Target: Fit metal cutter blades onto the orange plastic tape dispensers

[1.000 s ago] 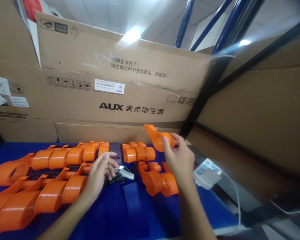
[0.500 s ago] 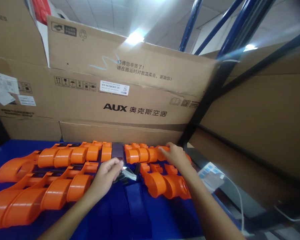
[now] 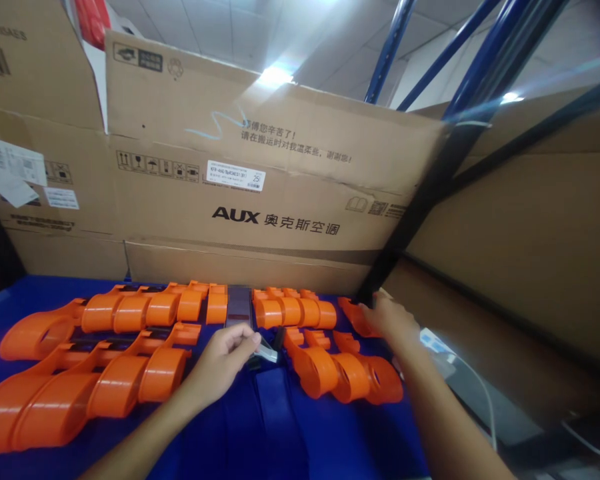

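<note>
My left hand (image 3: 233, 353) is over the middle of the blue surface, thumb and fingers pinched on a small shiny clear-and-silver strip (image 3: 267, 353). My right hand (image 3: 393, 320) is at the back right, closed on an orange plastic piece (image 3: 357, 319) whose far side the fingers hide. Left of that piece runs a back row of orange plastic loops (image 3: 300, 312). In front of it lie several larger orange loops (image 3: 350, 377). More orange loops (image 3: 113, 383) stand in two rows to the left of my left hand.
A large cardboard box wall (image 3: 250, 253) closes off the back. A dark blue rack post (image 3: 405, 227) rises at the right, beside a white cable (image 3: 480, 387). Dark flat strips (image 3: 240, 307) lie between the back rows, and blue strips (image 3: 275, 400) lie in front.
My right hand has moved right, away from the back row, with an orange piece now apart from the other loops. My left hand keeps its pinch on the shiny strip. The view has shifted slightly.
</note>
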{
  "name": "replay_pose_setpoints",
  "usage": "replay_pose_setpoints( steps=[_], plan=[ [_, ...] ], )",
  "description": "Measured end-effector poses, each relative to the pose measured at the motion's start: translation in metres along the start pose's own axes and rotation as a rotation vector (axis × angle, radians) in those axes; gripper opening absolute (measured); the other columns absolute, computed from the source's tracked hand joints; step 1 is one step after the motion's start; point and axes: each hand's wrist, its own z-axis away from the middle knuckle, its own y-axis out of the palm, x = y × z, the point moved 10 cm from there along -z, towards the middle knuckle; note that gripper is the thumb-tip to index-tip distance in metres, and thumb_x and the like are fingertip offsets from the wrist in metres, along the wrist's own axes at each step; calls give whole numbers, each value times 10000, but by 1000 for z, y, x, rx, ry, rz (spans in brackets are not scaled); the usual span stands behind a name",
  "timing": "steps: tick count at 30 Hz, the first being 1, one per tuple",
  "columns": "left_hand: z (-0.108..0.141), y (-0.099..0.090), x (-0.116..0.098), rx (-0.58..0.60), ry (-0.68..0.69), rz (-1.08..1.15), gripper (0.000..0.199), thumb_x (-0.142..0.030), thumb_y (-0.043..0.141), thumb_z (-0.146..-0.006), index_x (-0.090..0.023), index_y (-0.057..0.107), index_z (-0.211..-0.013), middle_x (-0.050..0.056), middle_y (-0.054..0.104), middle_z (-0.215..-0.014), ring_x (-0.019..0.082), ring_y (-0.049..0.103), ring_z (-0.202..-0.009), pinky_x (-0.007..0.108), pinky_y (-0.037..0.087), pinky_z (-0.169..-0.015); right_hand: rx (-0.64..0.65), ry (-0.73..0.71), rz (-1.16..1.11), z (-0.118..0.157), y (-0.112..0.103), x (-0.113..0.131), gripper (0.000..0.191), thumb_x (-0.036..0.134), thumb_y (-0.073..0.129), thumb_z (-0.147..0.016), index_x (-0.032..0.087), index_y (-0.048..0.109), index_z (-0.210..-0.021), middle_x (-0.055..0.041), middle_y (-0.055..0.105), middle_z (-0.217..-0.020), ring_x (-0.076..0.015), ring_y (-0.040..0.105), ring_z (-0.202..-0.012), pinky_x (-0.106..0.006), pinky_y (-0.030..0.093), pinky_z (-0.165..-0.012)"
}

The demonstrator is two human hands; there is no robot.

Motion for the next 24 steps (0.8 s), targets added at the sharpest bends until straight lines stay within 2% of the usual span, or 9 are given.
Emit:
replay_pose_setpoints(
  steps=[5, 7, 10, 14, 18, 20, 22, 24],
  plan=[
    [2, 2, -4, 0, 6, -4, 426, -564, 621, -932, -195, 582, -724, -50, 429, -607, 127, 363, -568, 255, 263, -552, 88, -3, 12, -9, 22, -10, 346, 432, 661, -892, 156, 722, -1092, -241, 738, -1125, -399, 732, -1047, -431, 545, -803],
    [3, 3, -8, -6, 21, -9, 416, -558, 622, -934, -195, 591, -733, -45, 451, -612, 131, 382, -574, 256, 282, -567, 67, -16, 6, -9, 20, -7, 336, 419, 639, -906, 157, 712, -1104, -235, 738, -1114, -400, 728, -1049, -417, 535, -789],
    [3, 2, -11, -18, 34, -10, 401, -543, 619, -941, -196, 596, -742, -42, 466, -614, 134, 393, -577, 256, 293, -576, -9, -37, -4, -3, 7, 3, 395, 442, 578, -943, 148, 670, -1189, -233, 727, -1104, -407, 713, -1058, -416, 512, -793],
    [3, 1, -10, -23, 32, -9, 409, -550, 631, -933, -195, 602, -732, -40, 472, -608, 132, 398, -568, 251, 293, -561, -149, -86, -31, 14, -26, 24, 490, 537, 506, -978, 168, 589, -1288, -204, 696, -1148, -384, 690, -1068, -405, 486, -815],
    [2, -1, -3, -20, 12, -8, 413, -554, 634, -932, -194, 625, -731, -39, 474, -579, 129, 412, -543, 244, 291, -525, -415, -184, -149, 48, -82, 55, 439, 572, 536, -959, 196, 602, -1176, -157, 697, -1075, -347, 690, -952, -382, 472, -748],
    [1, -5, 0, -43, 3, -4, 383, -540, 638, -934, -196, 653, -767, -34, 506, -574, 134, 451, -542, 241, 315, -521, -519, -298, -253, 71, -109, 76, 413, 569, 584, -933, 207, 599, -1130, -130, 698, -1042, -312, 678, -930, -360, 470, -742],
    [-1, -16, 1, -119, 6, 16, 323, -516, 665, -921, -200, 704, -868, -9, 595, -643, 148, 529, -591, 239, 365, -538, -580, -420, -399, 96, -130, 95, 373, 558, 621, -915, 212, 600, -1050, -75, 691, -904, -246, 657, -782, -334, 469, -712],
    [-2, -31, 1, -228, 16, 64, 318, -499, 707, -890, -211, 743, -1020, 35, 700, -806, 177, 618, -703, 246, 432, -577, -556, -530, -538, 120, -141, 113, 364, 562, 654, -900, 221, 597, -1013, 10, 607, -689, -180, 574, -590, -295, 437, -610]
  ],
)
